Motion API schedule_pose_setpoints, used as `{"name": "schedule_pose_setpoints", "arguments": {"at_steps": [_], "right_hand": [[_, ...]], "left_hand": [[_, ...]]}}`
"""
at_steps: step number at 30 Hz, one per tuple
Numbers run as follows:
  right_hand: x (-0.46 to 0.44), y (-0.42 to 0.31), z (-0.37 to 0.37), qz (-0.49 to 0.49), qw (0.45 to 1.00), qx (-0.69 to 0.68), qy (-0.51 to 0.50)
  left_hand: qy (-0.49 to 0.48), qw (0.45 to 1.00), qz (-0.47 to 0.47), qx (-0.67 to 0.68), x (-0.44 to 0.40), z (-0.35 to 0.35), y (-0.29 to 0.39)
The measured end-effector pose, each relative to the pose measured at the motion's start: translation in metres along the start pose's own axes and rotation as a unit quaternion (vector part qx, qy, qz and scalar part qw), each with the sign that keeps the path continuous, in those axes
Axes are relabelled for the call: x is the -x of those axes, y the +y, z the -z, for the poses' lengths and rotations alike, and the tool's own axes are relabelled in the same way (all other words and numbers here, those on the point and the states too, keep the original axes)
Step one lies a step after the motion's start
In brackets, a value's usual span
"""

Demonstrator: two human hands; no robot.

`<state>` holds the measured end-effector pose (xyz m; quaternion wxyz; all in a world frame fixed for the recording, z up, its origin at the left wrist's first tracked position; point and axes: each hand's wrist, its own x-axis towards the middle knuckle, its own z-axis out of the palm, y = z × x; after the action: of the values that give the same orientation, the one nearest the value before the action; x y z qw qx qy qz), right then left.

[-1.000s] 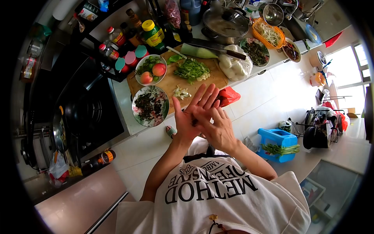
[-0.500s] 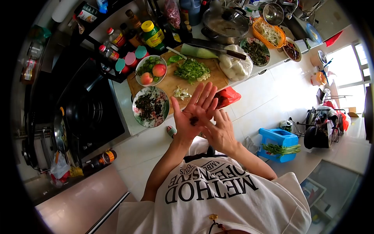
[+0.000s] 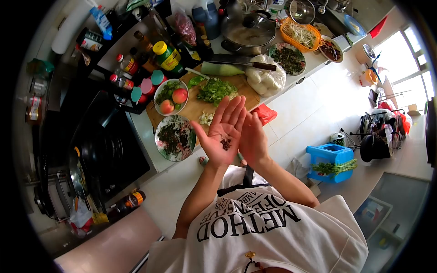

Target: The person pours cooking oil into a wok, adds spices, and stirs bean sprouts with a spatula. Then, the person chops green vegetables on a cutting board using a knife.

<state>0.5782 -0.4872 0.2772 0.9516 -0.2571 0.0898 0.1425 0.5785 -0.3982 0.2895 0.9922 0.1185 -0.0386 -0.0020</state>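
My left hand [image 3: 221, 134] is palm up, fingers stretched and thumb out, over the counter's front edge. A small heap of dark reddish-brown bits, like peppercorns [image 3: 225, 144], rests on its palm. My right hand [image 3: 253, 140] is held upright close against its right side, fingers extended and partly behind the left hand. Beyond them lies a wooden cutting board [image 3: 248, 87] with chopped greens [image 3: 217, 92] and chopped garlic-like pieces [image 3: 206, 118]. Left of my left hand stands a patterned plate [image 3: 190, 144] bearing dark chopped food.
A fruit bowl [image 3: 184, 105] stands by the board. A knife [image 3: 263, 66] lies across a pale green vegetable near a white bag [image 3: 268, 79]. The black stove [image 3: 129, 157] is left; a lidded pot [image 3: 249, 34] is behind. On the right is a blue bin [image 3: 325, 157].
My right hand has drawn back from the left palm, its fingers straightening. The dark bits now lie uncovered and more spread on the palm. The view has shifted slightly.
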Motion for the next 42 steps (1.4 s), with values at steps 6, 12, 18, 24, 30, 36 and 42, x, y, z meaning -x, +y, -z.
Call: {"name": "schedule_pose_setpoints", "arguments": {"at_steps": [6, 12, 18, 24, 30, 36, 42], "right_hand": [[0.006, 0.009, -0.023, 0.009, 0.999, 0.039, -0.001], [0.01, 0.007, -0.033, 0.02, 0.998, 0.052, -0.031], [0.015, 0.005, -0.042, 0.085, 0.97, 0.218, -0.06], [0.014, 0.005, -0.03, 0.046, 0.993, 0.074, -0.076], [0.018, 0.005, -0.043, 0.062, 0.987, 0.137, -0.051], [0.01, 0.007, -0.035, -0.019, 0.999, -0.04, -0.021], [-0.003, 0.011, -0.014, -0.086, 0.979, -0.185, -0.008]], "left_hand": [[-0.041, 0.968, -0.115, -0.217, -0.015, -0.013, -0.003], [-0.047, 0.942, -0.15, -0.298, -0.017, -0.024, 0.004], [-0.038, 0.958, -0.158, -0.236, -0.018, -0.029, 0.005], [-0.029, 0.97, -0.155, -0.186, -0.016, -0.031, 0.006], [-0.026, 0.973, -0.155, -0.171, -0.016, -0.031, 0.007], [-0.002, 0.982, -0.151, -0.112, -0.018, -0.032, 0.01], [-0.021, 0.995, -0.095, 0.035, -0.019, -0.019, 0.015]]}}
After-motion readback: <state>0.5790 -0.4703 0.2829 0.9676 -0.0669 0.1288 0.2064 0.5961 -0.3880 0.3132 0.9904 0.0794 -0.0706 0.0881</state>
